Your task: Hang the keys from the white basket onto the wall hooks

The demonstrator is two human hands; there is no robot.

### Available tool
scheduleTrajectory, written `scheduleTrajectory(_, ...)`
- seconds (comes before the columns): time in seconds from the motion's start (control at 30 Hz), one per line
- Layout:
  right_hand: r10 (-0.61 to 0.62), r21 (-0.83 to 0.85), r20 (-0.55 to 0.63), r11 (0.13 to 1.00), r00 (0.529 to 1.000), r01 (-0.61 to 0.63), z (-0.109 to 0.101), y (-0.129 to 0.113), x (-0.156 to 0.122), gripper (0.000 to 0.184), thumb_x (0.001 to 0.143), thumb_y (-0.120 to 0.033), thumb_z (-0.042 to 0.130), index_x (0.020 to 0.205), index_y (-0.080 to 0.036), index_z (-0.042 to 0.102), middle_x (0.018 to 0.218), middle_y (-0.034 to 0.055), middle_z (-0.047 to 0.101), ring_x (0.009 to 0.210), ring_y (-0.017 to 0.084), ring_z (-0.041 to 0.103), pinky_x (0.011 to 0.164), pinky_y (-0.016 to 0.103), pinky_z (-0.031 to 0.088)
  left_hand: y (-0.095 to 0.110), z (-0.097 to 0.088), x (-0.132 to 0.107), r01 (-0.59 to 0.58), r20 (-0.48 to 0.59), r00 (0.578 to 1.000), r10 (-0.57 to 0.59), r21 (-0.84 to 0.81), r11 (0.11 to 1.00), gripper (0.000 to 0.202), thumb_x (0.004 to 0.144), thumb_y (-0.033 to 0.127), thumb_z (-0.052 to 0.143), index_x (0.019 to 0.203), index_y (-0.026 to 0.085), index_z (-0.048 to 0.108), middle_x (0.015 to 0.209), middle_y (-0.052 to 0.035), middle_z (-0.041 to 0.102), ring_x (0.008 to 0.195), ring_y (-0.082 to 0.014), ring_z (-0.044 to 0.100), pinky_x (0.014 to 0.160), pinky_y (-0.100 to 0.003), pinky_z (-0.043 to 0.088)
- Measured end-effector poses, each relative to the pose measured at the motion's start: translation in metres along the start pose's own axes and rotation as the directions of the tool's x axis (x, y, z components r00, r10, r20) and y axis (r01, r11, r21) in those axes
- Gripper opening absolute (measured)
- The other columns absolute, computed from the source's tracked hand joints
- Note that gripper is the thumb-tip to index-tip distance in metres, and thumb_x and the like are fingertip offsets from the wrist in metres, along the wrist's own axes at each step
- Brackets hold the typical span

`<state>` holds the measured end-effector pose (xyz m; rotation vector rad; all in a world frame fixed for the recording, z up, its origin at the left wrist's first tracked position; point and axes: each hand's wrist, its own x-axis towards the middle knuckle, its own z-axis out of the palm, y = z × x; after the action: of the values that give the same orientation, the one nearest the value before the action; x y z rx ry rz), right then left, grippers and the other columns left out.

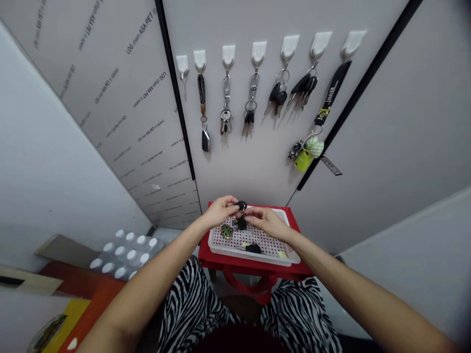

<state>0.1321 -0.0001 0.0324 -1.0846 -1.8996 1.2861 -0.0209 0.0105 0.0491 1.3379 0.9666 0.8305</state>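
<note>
Over the white perforated basket [274, 250] my left hand [221, 211] is closed on the black loop of a keychain [241, 205]. From this loop hang a ring and dark keys [241, 223], which the fingers of my right hand [267, 220] pinch from the other side. A round green-and-gold pendant [226, 231] dangles or lies just below my left hand; I cannot tell whether it belongs to the same keychain. Nearer me in the basket lies a bunch of black keys [253, 248] with a pale yellow tag.
The basket stands on a red cloth-covered surface [298, 267]. On the cabinet door ahead, white hooks [228, 55] form a row; several hold keychains [226, 120], and the leftmost hook [182, 66] carries none. White-capped bottles [119, 252] stand at the left.
</note>
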Motion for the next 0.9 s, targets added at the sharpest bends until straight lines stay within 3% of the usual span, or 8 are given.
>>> scheduleTrajectory(0.1,0.012,0.005,-0.055,1.000,0.998,-0.012,0.004,-0.005,0.002,0.020,0.062,-0.028,0.046,0.072,-0.012,0.052,0.070,0.0015,0.055,0.063,0.009,0.048,0.061,0.023,0.037,0.000,0.001,0.001,-0.001,-0.045,0.999,-0.001,-0.036,0.999,0.004,0.065,0.008,0.042,0.066,0.012,0.042,0.052,0.0030,0.052,0.048,-0.0051,0.050,0.059,-0.023,0.039)
scheduleTrajectory(0.23,0.023,-0.072,-0.213,0.997,0.977,-0.040,0.001,-0.012,0.007,0.018,0.062,-0.030,0.045,0.058,-0.013,0.049,0.053,-0.0028,0.047,0.049,0.006,0.041,0.051,0.020,0.034,0.003,-0.002,0.000,-0.035,-0.105,0.994,0.029,-0.050,0.998,0.003,0.065,0.010,0.042,0.066,0.012,0.040,0.053,0.0034,0.051,0.050,-0.0056,0.051,0.059,-0.023,0.039)
scheduleTrajectory(0.4,0.041,-0.077,-0.320,0.995,0.946,-0.069,-0.013,-0.019,0.013,0.019,0.060,-0.032,0.046,0.058,-0.013,0.048,0.047,-0.0044,0.042,0.042,0.005,0.035,0.043,0.019,0.030,-0.002,-0.018,0.000,-0.107,-0.166,0.976,0.140,0.193,0.975,0.005,0.061,0.011,0.046,0.065,0.012,0.044,0.055,0.0036,0.049,0.052,-0.0053,0.047,0.057,-0.020,0.038)
scheduleTrajectory(0.57,-0.015,-0.186,-0.260,0.982,0.965,-0.035,-0.019,-0.027,0.018,0.019,0.063,-0.031,0.044,0.060,-0.014,0.051,0.054,-0.0003,0.052,0.048,0.006,0.042,0.049,0.020,0.033,-0.007,-0.020,0.000,-0.161,-0.131,0.966,0.222,0.370,0.915,0.008,0.060,0.012,0.046,0.068,0.012,0.047,0.066,-0.0002,0.052,0.062,-0.0070,0.048,0.062,-0.022,0.039)
scheduleTrajectory(0.73,-0.076,-0.358,-0.179,0.934,0.981,0.007,-0.015,-0.040,0.022,0.017,0.062,-0.030,0.046,0.061,-0.015,0.054,0.052,-0.0020,0.051,0.047,0.006,0.041,0.048,0.019,0.033,0.000,-0.008,-0.001,-0.234,-0.070,0.957,0.281,0.380,0.895,0.020,0.061,0.018,0.048,0.080,0.012,0.049,0.079,-0.0045,0.054,0.070,-0.0094,0.049,0.066,-0.023,0.039)
scheduleTrajectory(0.9,-0.074,-0.344,-0.152,0.939,0.986,0.018,-0.010,-0.034,0.020,0.017,0.063,-0.027,0.044,0.068,-0.014,0.055,0.056,-0.0015,0.053,0.050,0.006,0.043,0.050,0.019,0.034,-0.006,-0.006,-0.001,-0.208,-0.030,0.971,0.237,0.377,0.903,0.018,0.064,0.024,0.044,0.073,0.012,0.053,0.068,-0.0008,0.055,0.061,-0.0083,0.048,0.060,-0.021,0.037)
